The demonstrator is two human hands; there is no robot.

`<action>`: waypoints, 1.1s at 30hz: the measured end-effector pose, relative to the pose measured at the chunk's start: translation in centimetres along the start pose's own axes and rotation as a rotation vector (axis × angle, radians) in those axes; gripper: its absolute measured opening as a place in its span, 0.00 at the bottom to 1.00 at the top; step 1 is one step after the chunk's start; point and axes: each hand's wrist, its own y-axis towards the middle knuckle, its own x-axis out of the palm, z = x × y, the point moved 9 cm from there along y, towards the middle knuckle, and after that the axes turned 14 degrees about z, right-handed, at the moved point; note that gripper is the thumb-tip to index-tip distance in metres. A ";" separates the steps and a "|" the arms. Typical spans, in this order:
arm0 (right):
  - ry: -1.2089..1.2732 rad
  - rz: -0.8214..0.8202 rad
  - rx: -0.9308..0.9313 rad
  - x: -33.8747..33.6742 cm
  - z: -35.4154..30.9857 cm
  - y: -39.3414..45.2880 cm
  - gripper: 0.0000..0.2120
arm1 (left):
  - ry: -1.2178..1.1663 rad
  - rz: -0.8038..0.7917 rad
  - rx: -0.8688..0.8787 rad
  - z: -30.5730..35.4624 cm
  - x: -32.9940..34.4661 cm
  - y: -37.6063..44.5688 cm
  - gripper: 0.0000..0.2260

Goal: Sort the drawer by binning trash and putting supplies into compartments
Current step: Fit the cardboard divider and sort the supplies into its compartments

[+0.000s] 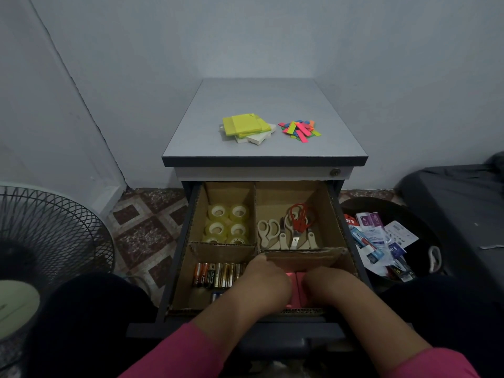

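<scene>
A dark-framed pull-out drawer [191, 214] stands open under a small grey-topped cabinet, the bench [261, 105] of this scene. Brown cardboard dividers [226, 251] split the drawer into four compartments. The far left one holds clear rolls of sticky tape [227, 223], standing in pairs. The far right one holds beige-handled scissors [268, 231] with a red-handled pair [300, 215] lying over them. The near left compartment holds a row of gold and black cylindrical batteries [218, 274] lying side by side, with one more just in front of the row.

Both hands reach into the near right compartment. The left hand [261, 285] lies knuckles up, one fingertip touching the cardboard crosswall. The right hand [330, 285] lies just beside it. Between and under them shows a flat pink thing [296, 290]; what it is cannot be told, and neither can the grip of either hand, since the fingers are hidden below the knuckles. Pink sleeves [185, 353] cover both forearms.

On the bench top lie a stack of yellow and white sticky-note pads [245, 128] and, near it on the right, a loose heap of small bright paper tabs [300, 129]. Right of the drawer, a dark round bin [433, 236] holds torn wrappers and packaging [379, 241]. A black wire fan guard [51, 227] stands at the left on the patterned tile floor [147, 230].
</scene>
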 end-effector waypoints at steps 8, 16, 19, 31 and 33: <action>0.030 0.001 0.006 0.0 0.4 -0.1 0.16 | 0.002 0.004 -0.006 -0.1 0.3 0.3 0.16; 0.045 0.087 0.030 -1.0 0.7 0.0 0.20 | 0.023 -0.027 0.009 -0.2 1.6 0.6 0.15; 0.013 0.058 -0.004 -0.7 0.4 0.0 0.23 | 0.046 -0.049 0.020 -0.1 1.8 0.8 0.15; 0.081 0.103 -0.004 -3.1 0.3 -1.7 0.16 | -0.426 0.224 -0.107 -1.4 -2.2 -0.9 0.16; 0.149 0.153 -0.007 -5.2 0.4 -2.5 0.10 | -0.657 0.295 -0.198 -2.9 -3.4 -1.6 0.15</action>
